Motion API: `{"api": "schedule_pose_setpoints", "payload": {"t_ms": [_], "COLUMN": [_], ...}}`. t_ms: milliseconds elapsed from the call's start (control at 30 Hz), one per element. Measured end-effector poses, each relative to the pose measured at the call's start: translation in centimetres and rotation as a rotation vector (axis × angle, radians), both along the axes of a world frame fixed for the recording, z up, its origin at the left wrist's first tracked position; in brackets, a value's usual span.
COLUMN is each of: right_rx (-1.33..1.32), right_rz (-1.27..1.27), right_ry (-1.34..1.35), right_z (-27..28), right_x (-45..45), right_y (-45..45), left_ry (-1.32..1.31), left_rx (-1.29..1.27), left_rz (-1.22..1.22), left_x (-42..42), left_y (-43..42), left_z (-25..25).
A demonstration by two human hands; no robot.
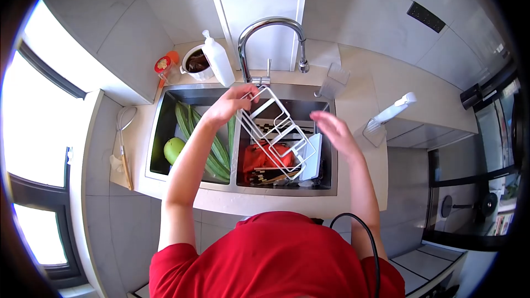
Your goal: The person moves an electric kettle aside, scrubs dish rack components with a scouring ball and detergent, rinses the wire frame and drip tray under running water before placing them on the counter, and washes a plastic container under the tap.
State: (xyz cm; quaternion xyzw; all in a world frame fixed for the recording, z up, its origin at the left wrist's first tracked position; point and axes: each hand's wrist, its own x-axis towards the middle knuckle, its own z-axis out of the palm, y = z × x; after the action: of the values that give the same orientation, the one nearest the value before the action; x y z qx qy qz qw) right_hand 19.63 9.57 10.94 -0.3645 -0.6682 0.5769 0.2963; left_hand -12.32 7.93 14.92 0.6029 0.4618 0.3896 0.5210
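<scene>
- Low centre of the frame, nearest the body: the red shirt point(276, 254), then the front rim of the steel sink point(281, 190).
- Centre, tilted over the right-hand basin: a white wire rack point(263, 108), its lower end above a reddish item point(256, 157) and near a pale blue board point(313, 157). Whether it touches either, I cannot tell. The rack looks light and stiff; its thin bars would probably turn in wet fingers, and its open corners could snag on things below. A long outer rail, around the middle, seems the best place to balance it; the small inner loops look weaker.
- Right of centre: the right hand point(338, 133), empty and apart from the rack, fingers extended towards it. The opposite rail looks a sound hold for it.
- Upper centre: the left hand point(223, 107), fingers pinching the rack's upper-left end. Held only there, the frame would likely swing or droop.
- Beyond, top centre: the curved tap point(270, 20), beside the raised end; knocking it would probably jar the rack more than bend it.
</scene>
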Motion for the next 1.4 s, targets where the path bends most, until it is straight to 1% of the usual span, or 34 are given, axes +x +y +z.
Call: {"api": "schedule_pose_setpoints", "payload": {"t_ms": [67, 100, 133, 200, 233, 267, 333, 367, 400, 467, 533, 600, 667, 733, 767, 800, 867, 900, 933, 1000, 1033, 1067, 1100, 1133, 1200, 1267, 1300, 1333, 1367, 1400], "right_rx": [-0.046, -0.041, -0.046, -0.113, -0.161, -0.350, -0.480, -0.476, -0.477, -0.457, -0.477, -0.443, -0.443, -0.443, -0.460, -0.466, -0.423, -0.359, -0.362, -0.311, -0.170, -0.109, 0.092, 0.166, 0.493, 0.084, 0.081, 0.120, 0.085, 0.050], "right_rz": [0.112, 0.163, 0.222, 0.334, 0.329, 0.241, 0.085, -0.005, -0.069, -0.250, -0.386, -0.495, -0.493, -0.522, -0.496, -0.485, -0.498, -0.434, -0.386, -0.239, -0.192, -0.296, -0.516, -0.697, -0.723, -0.241, -0.235, -0.271, -0.345, -0.418], "right_ry": [0.127, 0.037, 0.067, 0.042, 0.071, 0.215, 0.400, 0.463, 0.544, 0.683, 0.829, 0.905, 0.944, 1.024, 1.015, 1.010, 0.978, 0.944, 0.888, 0.441, 0.127, -0.005, 0.100, 0.029, 0.085, 0.152, 0.065, 0.075, 0.169, 0.263], "right_z": [1.5, 2.7, 1.8, 1.3, 0.8, 0.6, 2.1, 2.1, 1.5, 0.6, -0.6, -1.1, -2.3, -3.0, -3.3, -3.3, -3.3, -3.3, -2.9, -2.1, -2.8, -1.5, -2.1, -1.8, -1.1, -0.3, -2.7, -3.4, -4.1, -3.3], "right_x": [-2.1, -3.2, -4.0, -5.2, -6.0, -6.3, -7.0, -7.5, -7.8, -8.3, -8.4, -8.8, -9.0, -9.6, -9.5, -9.7, -10.0, -9.7, -9.3, -6.3, -3.8, -2.0, -0.7, 0.8, 1.2, 0.9, 0.8, 0.4, 0.3, -0.2], "right_y": [0.6, 0.3, 0.4, 0.4, 0.3, -0.3, -1.8, -2.5, -2.6, -2.9, -2.8, -3.2, -3.3, -4.0, -4.3, -4.5, -5.2, -5.1, -4.9, -4.7, -4.2, -4.4, -3.9, -3.1, -1.4, -1.6, -0.9, -0.7, -0.8, -1.2], "left_ry": [0.005, 0.049, 0.047, 0.135, 0.135, 0.075, -0.041, -0.100, -0.100, -0.201, -0.236, -0.316, -0.479, -0.745, -0.788, -0.948, -0.749, -0.743, -0.745, -0.853, -0.830, -0.817, -0.790, -0.761, -0.742, -0.747, -0.735, -0.723, -0.693, -0.548], "left_rx": [-0.097, -0.072, -0.073, -0.033, -0.029, -0.044, -0.074, -0.008, -0.007, 0.011, -0.151, -0.397, -0.569, -0.623, -0.521, -0.458, -0.307, -0.277, -0.272, -0.206, -0.246, -0.245, -0.267, -0.295, -0.322, -0.360, -0.348, -0.339, -0.327, -0.272], "left_rz": [-0.137, -0.204, -0.207, -0.320, -0.320, -0.331, -0.352, -0.314, -0.316, 0.116, 0.378, 0.510, 0.502, 0.342, 0.449, 0.531, 0.766, 0.819, 0.819, 0.666, 0.669, 0.593, 0.551, 0.510, 0.459, 0.411, 0.392, 0.373, 0.479, 0.482], "left_x": [1.4, 1.8, 2.3, 3.4, 3.9, 4.4, 5.0, 4.8, 4.5, 3.7, 2.0, 1.6, 4.5, 6.0, 6.8, 7.7, 9.6, 9.6, 9.1, 7.4, 7.2, 6.4, 5.9, 5.6, 5.3, 5.9, 5.8, 6.0, 6.7, 6.9], "left_y": [1.0, 1.7, 2.4, 3.5, 3.7, 3.9, 4.0, 3.2, 2.3, 0.4, -3.2, -6.9, -10.2, -11.7, -11.8, -11.7, -11.2, -11.1, -10.8, -10.1, -9.7, -9.4, -9.0, -8.8, -8.1, -7.6, -7.2, -7.1, -7.1, -7.2], "left_z": [1.1, 1.2, 1.2, 1.5, 1.6, 1.7, 2.1, 2.4, 1.9, -0.3, -3.3, -7.4, -7.8, -7.5, -8.0, -6.5, -5.6, -6.1, -6.5, -6.8, -5.5, -5.2, -4.6, -4.1, -4.4, -5.0, -5.2, -4.4, -3.8, -2.4]}}
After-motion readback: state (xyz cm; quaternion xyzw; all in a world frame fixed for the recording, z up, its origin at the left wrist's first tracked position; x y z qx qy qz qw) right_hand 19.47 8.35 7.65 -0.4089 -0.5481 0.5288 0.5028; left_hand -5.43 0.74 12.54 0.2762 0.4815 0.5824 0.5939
